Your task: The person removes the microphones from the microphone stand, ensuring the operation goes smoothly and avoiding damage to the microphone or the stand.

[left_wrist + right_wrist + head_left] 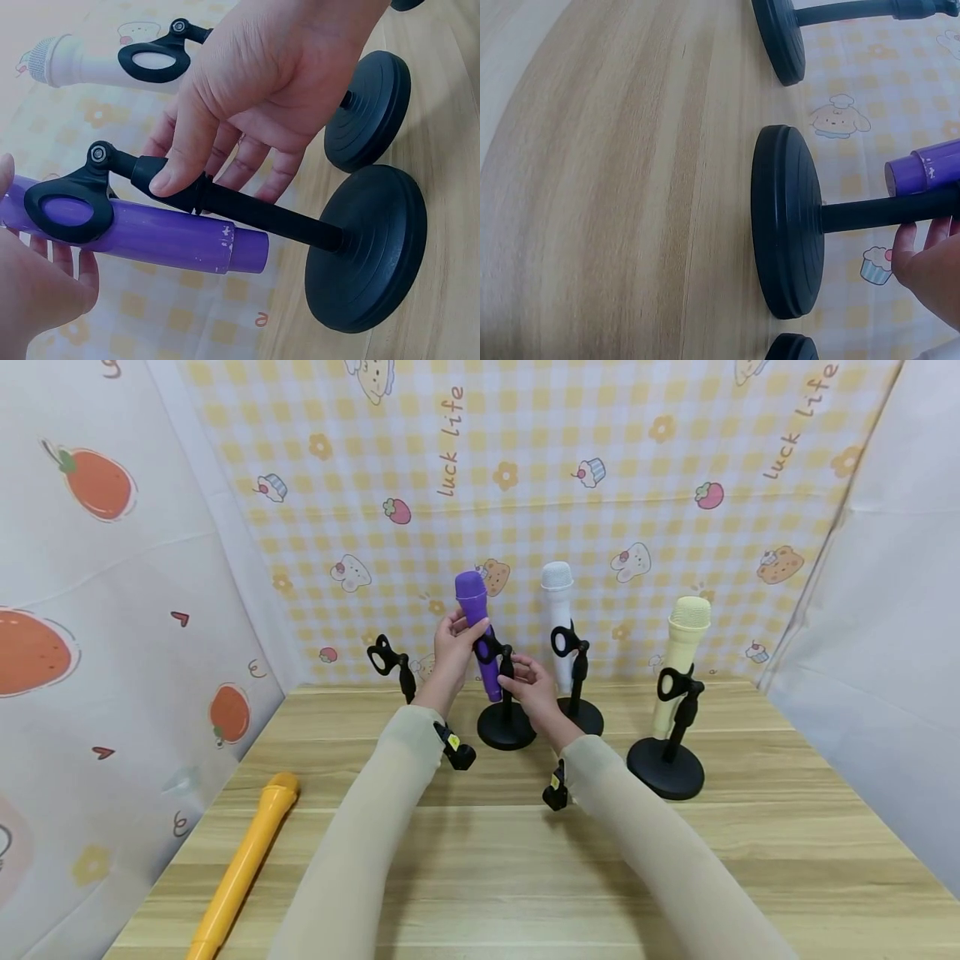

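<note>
The left hand [452,656] holds a purple microphone [472,597] by its upper body, and the microphone tilts slightly. Its handle lies at the black clip [69,210] of a microphone stand [507,727], and purple shows through the clip's oval opening. I cannot tell whether the handle is fully seated. The right hand [538,697] grips the stand's pole just under the clip joint, thumb on the near side in the left wrist view. The stand's round base [787,221] rests on the table. In the right wrist view only part of the right hand [934,274] shows.
A white microphone [557,602] and a pale yellow microphone [681,639] stand in black stands to the right. Another stand [390,662] with a bare clip is partly behind the left arm. An orange microphone [243,868] lies at the table's left. Patterned cloth hangs behind.
</note>
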Tool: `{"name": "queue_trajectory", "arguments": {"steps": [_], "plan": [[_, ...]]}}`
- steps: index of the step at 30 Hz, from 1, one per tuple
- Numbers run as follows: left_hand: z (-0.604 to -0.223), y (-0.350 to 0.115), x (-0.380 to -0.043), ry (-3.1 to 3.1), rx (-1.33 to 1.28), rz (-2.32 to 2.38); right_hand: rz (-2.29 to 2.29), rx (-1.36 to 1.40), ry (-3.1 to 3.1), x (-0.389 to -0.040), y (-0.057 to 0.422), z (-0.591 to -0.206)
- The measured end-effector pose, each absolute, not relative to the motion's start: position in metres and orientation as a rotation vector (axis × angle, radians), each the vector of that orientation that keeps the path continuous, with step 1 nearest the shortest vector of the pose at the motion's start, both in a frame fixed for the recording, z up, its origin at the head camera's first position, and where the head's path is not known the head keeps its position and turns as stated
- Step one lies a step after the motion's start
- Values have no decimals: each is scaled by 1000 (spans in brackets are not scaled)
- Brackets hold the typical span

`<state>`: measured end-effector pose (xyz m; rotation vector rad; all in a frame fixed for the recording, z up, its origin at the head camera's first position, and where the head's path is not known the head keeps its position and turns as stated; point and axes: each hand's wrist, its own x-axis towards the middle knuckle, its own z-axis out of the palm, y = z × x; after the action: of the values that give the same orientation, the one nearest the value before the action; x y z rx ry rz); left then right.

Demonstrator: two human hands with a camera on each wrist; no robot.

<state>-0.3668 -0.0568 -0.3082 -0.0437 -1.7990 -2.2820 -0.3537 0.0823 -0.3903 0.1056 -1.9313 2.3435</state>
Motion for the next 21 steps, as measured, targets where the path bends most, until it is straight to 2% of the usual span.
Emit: {"name": "queue_trajectory", "arguments": {"steps": [21], "plan": [[-309, -60, -368, -1818, -21, -2306, 2361, 146, -1943, -357, 84, -391]]}}
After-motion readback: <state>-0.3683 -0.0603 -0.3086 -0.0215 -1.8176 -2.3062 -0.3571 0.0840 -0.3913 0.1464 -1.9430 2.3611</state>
